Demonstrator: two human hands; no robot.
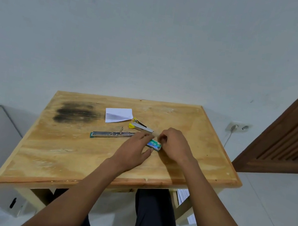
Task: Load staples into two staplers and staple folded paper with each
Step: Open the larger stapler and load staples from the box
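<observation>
Staple box [154,144] lay crosswise between the 2 hands, the left hand [135,147] pinching its left end, the right hand [175,145] curled at its right end, grip unclear. The long stapler [111,134] lay open, stretching leftward, nearest the left hand.

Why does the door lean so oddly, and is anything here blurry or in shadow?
Head view: the wide-angle lens tilts the door and splays the table edges; the light is soft and even, with faint shadows beneath the left hand and right hand; the staple box print is blurred.
</observation>
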